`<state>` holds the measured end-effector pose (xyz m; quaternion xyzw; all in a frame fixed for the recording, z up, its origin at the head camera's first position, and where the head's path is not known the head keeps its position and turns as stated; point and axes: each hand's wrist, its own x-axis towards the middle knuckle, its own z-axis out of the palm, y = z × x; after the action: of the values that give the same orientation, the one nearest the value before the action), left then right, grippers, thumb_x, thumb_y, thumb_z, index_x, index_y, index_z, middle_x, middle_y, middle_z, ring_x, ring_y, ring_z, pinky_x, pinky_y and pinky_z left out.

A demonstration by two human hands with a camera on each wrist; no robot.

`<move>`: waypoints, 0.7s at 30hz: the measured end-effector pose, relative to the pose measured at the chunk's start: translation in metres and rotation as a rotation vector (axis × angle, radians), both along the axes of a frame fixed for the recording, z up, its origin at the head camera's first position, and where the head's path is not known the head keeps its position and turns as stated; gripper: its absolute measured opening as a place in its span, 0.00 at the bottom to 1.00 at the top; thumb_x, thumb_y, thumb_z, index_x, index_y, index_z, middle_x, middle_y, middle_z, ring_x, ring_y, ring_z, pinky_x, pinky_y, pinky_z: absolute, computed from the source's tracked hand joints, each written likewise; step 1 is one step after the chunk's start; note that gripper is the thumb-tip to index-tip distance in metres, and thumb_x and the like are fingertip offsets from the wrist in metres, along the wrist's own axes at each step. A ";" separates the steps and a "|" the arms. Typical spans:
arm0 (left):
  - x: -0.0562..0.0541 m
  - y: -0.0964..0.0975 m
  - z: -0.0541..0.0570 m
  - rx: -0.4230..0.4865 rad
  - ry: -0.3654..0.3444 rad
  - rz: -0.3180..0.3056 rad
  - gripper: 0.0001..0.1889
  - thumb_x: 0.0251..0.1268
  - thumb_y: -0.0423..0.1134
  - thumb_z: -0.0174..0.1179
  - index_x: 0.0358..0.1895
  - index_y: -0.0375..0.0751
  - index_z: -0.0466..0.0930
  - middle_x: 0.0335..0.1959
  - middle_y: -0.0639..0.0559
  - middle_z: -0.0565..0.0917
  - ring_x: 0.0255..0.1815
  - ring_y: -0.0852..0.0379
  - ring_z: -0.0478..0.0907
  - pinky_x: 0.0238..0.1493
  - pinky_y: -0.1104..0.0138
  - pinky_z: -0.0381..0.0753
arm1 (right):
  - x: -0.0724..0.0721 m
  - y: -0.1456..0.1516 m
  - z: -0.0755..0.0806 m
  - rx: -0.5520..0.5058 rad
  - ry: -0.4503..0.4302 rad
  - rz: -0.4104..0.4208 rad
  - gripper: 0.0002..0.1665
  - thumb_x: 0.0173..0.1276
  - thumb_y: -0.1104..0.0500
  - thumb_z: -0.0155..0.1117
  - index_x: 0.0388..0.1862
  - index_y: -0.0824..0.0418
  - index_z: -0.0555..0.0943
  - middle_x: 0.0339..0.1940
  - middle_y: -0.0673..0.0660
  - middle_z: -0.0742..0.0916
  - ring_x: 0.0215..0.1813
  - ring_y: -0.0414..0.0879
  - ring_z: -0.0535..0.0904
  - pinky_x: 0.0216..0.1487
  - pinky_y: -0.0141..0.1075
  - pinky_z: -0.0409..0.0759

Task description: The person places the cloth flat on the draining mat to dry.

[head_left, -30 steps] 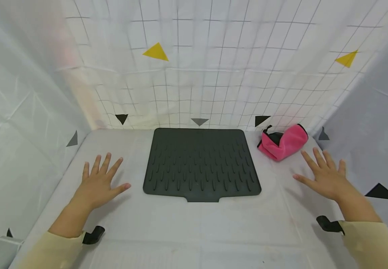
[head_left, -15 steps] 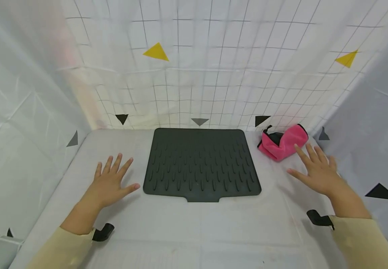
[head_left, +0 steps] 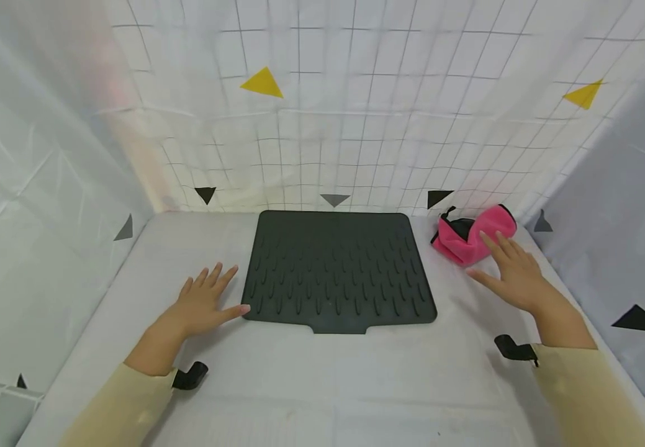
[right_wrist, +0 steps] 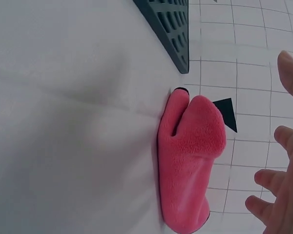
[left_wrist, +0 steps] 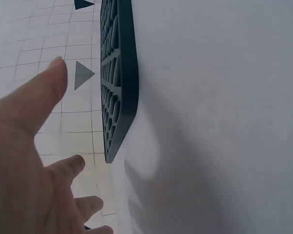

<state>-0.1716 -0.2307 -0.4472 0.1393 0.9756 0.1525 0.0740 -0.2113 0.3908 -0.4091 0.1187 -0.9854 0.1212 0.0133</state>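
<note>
A dark grey rectangular mat (head_left: 338, 267) with raised ridges and a small front tab lies flat in the middle of the table. My left hand (head_left: 202, 305) hovers with spread fingers at its left front corner, the thumb tip overlapping the edge in the head view. The left wrist view shows the mat's thick side (left_wrist: 131, 63) beyond the thumb. Folded pink fuzzy cloth (head_left: 462, 249) with black edging sits right of the mat. Over its near right side is my right hand (head_left: 520, 279), fingers spread; the right wrist view shows a gap between fingers and the pink cloth (right_wrist: 188, 165).
The table (head_left: 300, 385) has a white covering. Behind it hangs a white sheet (head_left: 344, 136) with a grid and triangle marks, and pale sheets enclose both sides. A small black piece (head_left: 190, 375) sticks out at the left cuff, another black piece (head_left: 514, 349) at the right.
Both hands have moved inward, the left to the mat's corner and the right up to the pink cloth. Mat and cloth stay in place; the head view has shifted slightly.
</note>
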 end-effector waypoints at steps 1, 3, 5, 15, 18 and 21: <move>-0.001 0.001 0.001 0.005 -0.007 -0.002 0.52 0.64 0.73 0.52 0.81 0.45 0.49 0.80 0.30 0.47 0.78 0.25 0.42 0.70 0.31 0.39 | -0.002 -0.001 0.000 -0.008 -0.005 -0.002 0.56 0.71 0.35 0.57 0.84 0.55 0.40 0.79 0.76 0.50 0.77 0.77 0.42 0.63 0.79 0.43; -0.002 0.003 0.002 0.014 -0.022 -0.007 0.52 0.63 0.73 0.53 0.81 0.45 0.49 0.79 0.30 0.48 0.78 0.25 0.42 0.70 0.31 0.39 | -0.005 -0.004 -0.001 -0.023 -0.020 -0.010 0.56 0.72 0.35 0.57 0.84 0.56 0.40 0.79 0.76 0.50 0.77 0.76 0.41 0.63 0.79 0.43; -0.003 0.005 0.004 0.019 -0.030 -0.014 0.52 0.63 0.73 0.54 0.81 0.44 0.50 0.79 0.29 0.49 0.77 0.24 0.43 0.70 0.30 0.40 | -0.008 -0.007 -0.002 -0.043 -0.038 -0.018 0.56 0.71 0.35 0.57 0.83 0.57 0.41 0.79 0.75 0.50 0.77 0.75 0.41 0.64 0.78 0.44; -0.014 0.010 -0.003 -0.004 -0.094 -0.043 0.54 0.61 0.74 0.55 0.81 0.42 0.49 0.78 0.28 0.49 0.76 0.23 0.45 0.69 0.31 0.49 | -0.020 -0.014 -0.008 -0.162 -0.101 -0.025 0.53 0.75 0.39 0.55 0.83 0.59 0.41 0.79 0.76 0.50 0.78 0.75 0.40 0.63 0.78 0.47; -0.015 0.011 -0.003 -0.007 -0.110 -0.039 0.55 0.60 0.73 0.56 0.81 0.41 0.49 0.78 0.28 0.49 0.76 0.23 0.45 0.69 0.31 0.49 | -0.022 -0.014 -0.011 -0.180 -0.100 -0.021 0.52 0.76 0.40 0.55 0.83 0.60 0.41 0.79 0.76 0.51 0.78 0.75 0.41 0.63 0.78 0.49; -0.015 0.012 -0.002 -0.012 -0.121 -0.033 0.55 0.59 0.73 0.58 0.80 0.40 0.51 0.78 0.27 0.50 0.76 0.23 0.44 0.68 0.30 0.49 | -0.024 -0.013 -0.014 -0.211 -0.086 -0.019 0.51 0.76 0.42 0.56 0.83 0.61 0.42 0.79 0.76 0.52 0.78 0.74 0.43 0.66 0.76 0.49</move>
<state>-0.1871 -0.2183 -0.4497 0.1454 0.9679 0.1533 0.1362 -0.2353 0.3774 -0.4228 0.1020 -0.9679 0.2291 -0.0154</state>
